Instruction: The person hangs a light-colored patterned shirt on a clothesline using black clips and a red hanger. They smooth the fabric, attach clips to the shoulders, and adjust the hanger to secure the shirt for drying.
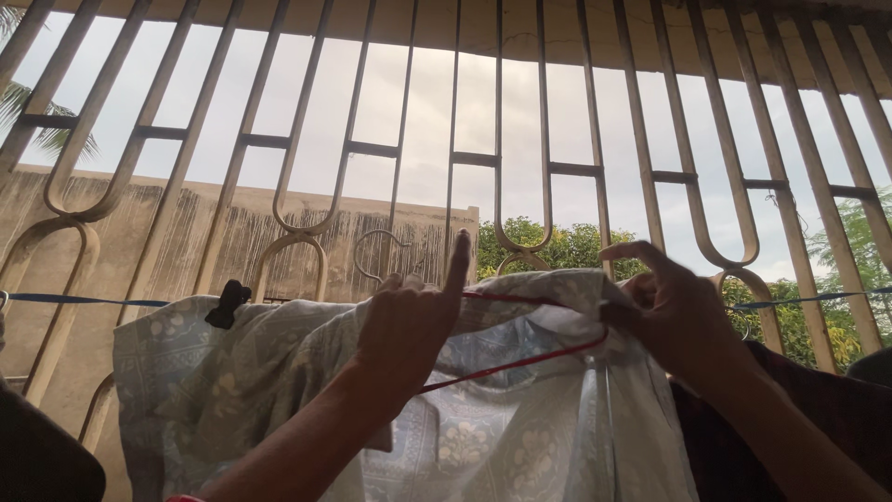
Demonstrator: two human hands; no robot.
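Cloth (232, 390) hangs over line (84, 299), window grille (502, 158) behind it.

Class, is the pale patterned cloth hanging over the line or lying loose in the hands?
Hanging: the pale patterned cloth drapes over the blue line, black peg clipped on.

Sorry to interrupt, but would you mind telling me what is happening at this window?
A person is handling a pale blue patterned cloth draped on a blue line before the window grille. The right hand pinches its top edge; the left hand rests against it, forefinger raised. A black clip pins the left end.
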